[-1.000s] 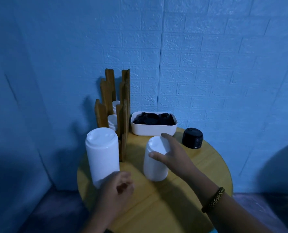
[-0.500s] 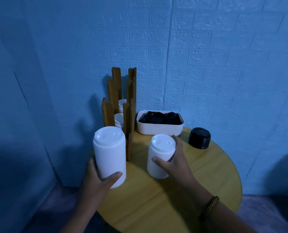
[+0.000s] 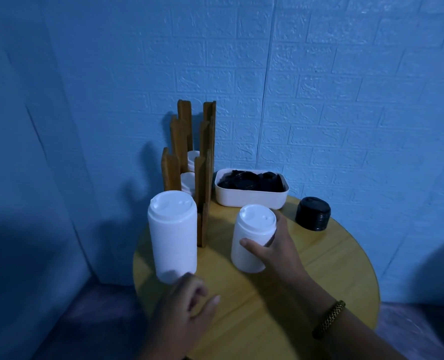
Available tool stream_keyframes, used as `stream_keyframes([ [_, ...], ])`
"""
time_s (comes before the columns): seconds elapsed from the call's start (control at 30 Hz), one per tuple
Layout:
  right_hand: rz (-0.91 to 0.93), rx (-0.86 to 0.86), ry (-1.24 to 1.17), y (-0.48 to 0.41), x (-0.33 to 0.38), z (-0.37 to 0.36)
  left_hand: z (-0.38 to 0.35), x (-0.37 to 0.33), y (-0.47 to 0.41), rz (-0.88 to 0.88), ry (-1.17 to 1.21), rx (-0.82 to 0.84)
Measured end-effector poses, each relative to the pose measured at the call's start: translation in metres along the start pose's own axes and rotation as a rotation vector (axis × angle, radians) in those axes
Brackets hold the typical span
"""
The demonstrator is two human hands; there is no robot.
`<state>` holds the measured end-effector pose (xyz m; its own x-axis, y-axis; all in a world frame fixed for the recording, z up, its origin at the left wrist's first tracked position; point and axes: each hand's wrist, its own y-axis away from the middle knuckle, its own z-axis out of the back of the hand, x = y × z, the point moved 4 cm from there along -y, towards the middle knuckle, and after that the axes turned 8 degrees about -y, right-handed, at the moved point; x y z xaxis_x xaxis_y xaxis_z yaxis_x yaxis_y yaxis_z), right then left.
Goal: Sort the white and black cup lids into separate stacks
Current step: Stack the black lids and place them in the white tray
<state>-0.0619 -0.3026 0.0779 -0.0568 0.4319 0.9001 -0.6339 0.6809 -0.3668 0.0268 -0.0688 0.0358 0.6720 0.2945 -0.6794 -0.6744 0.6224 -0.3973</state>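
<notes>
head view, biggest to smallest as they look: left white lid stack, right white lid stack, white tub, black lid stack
left white lid stack
right white lid stack and white tub, too alike to rank; tub farther back
black lid stack

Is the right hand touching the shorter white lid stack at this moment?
Touching. The head view shows the right hand gripping the shorter white lid stack: thumb across its front, fingers curled round its right side.
</notes>
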Motion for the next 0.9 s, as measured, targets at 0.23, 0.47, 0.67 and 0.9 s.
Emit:
stream_keyframes([
  [0.23,0.011,0.069,0.012,-0.002,-0.004,0.015,-0.077,-0.047,-0.073,0.048,0.019,0.3],
  [0.47,-0.123,-0.266,0.038,-0.029,-0.044,0.088,-0.121,-0.041,-0.111,0.063,0.251,0.225],
  [0.67,-0.349,-0.36,0.258,-0.074,-0.095,0.14,-0.146,-0.041,-0.14,0.093,0.292,0.202],
  [0.9,-0.323,-0.271,0.155,-0.118,-0.128,0.146,-0.17,-0.038,-0.173,0.111,0.254,0.225],
])
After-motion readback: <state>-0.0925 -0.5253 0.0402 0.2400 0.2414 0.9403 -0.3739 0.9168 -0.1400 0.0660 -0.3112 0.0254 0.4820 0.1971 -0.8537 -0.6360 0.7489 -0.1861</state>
